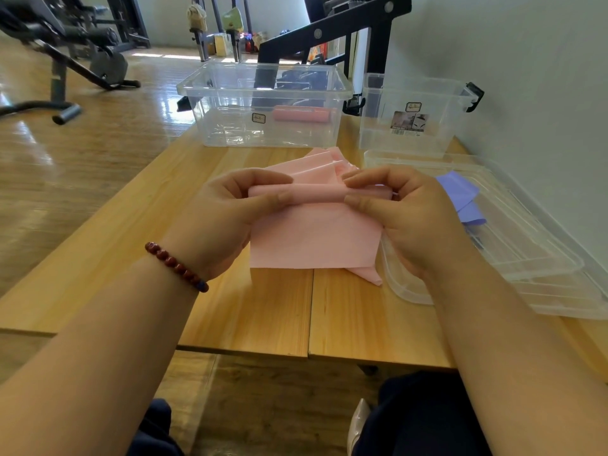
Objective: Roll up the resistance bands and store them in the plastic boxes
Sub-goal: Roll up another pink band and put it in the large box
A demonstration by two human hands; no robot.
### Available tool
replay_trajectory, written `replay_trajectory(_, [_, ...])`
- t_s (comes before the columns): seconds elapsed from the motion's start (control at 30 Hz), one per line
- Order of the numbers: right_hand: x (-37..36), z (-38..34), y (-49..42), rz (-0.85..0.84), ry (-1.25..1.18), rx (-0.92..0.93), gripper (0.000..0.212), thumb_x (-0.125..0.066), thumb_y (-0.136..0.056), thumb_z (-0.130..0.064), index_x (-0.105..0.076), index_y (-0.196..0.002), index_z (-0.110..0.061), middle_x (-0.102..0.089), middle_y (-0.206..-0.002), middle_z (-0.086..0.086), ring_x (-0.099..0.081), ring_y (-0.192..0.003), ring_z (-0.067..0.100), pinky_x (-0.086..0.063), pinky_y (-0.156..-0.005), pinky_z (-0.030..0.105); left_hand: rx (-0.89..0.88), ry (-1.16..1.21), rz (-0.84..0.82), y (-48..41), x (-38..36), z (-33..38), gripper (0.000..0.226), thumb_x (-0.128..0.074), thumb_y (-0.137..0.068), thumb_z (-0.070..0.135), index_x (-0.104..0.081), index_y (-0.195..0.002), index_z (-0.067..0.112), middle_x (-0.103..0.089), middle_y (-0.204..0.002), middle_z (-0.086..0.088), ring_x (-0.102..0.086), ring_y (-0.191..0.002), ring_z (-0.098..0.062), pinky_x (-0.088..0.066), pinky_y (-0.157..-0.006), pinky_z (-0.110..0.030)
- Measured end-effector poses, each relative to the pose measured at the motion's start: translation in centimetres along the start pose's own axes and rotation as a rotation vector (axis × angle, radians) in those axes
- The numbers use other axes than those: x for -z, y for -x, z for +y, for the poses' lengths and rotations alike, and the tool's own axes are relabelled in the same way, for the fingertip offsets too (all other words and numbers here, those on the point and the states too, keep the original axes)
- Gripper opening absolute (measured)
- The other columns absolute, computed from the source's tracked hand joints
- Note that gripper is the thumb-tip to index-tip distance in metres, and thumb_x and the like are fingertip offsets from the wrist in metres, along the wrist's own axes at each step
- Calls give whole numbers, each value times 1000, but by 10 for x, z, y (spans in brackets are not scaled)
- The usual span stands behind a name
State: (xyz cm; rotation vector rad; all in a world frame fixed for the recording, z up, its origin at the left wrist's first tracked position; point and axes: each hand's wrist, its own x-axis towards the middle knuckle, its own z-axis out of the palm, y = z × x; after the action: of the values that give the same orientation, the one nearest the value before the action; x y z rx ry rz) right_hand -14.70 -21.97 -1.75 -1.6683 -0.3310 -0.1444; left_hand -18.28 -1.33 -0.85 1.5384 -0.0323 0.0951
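A pink resistance band point(312, 235) lies on the wooden table point(263, 317), partly rolled into a tube at its upper part. My left hand point(227, 215) pinches the left end of the roll between thumb and fingers. My right hand point(408, 212) pinches the right end the same way. The band's loose tail bunches behind the roll and hangs flat in front. A large clear plastic box point(210, 93) at the back holds a finished pink roll point(301, 113). A smaller clear box point(375, 126) with black latches stands to its right.
A purple band point(460, 195) lies on clear box lids point(526, 258) at the table's right side, against the white wall. Gym equipment and a black frame stand on the wooden floor behind the table. My knees sit below the front table edge.
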Motion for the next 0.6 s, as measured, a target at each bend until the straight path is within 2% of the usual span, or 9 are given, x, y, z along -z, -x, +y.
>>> replay_trajectory(0.1, [1,0,0,-57,-29,-64,21,-76,-81,-19,-72,-98,-30,-71,-107,-8,-67,-98,10,-58,-80,29,-23,-9,9,-1,1,-1,26,-69,-66,22,-72,-91,19,-65,-111,-5,-64,-95,-16,-56,-71,-22])
replay_trajectory(0.23, [2,-2,0,-30,24,-74,12,-77,-81,-21,-75,-90,-29,-71,-99,-6,-67,-90,6,-55,-75,21,-27,-15,-7,-1,3,-2,30,-69,-66,21,-71,-96,21,-67,-115,-6,-64,-103,-19,-55,-75,-21])
replay_trajectory(0.37, [2,-2,0,6,-48,-42,18,-79,-78,-11,-74,-84,-27,-71,-96,-3,-67,-85,8,-55,-70,20,21,27,-18,0,2,-2,38,-70,-68,27,-70,-105,19,-68,-113,-5,-68,-98,-15,-56,-74,-21])
replay_trajectory(0.5, [1,-1,-1,-4,-57,-29,22,-78,-78,-5,-73,-85,-25,-69,-98,-3,-65,-89,10,-54,-72,21,9,4,1,0,1,-1,26,-70,-70,22,-72,-96,19,-68,-106,-4,-65,-90,-14,-55,-70,-20])
replay_trajectory(0.6, [2,-1,-1,-69,-55,-48,23,-77,-79,-11,-72,-94,-29,-71,-102,-5,-67,-94,12,-57,-76,27,-20,-29,36,0,2,-1,16,-67,-82,10,-71,-94,20,-66,-105,-3,-62,-92,-14,-57,-74,-23])
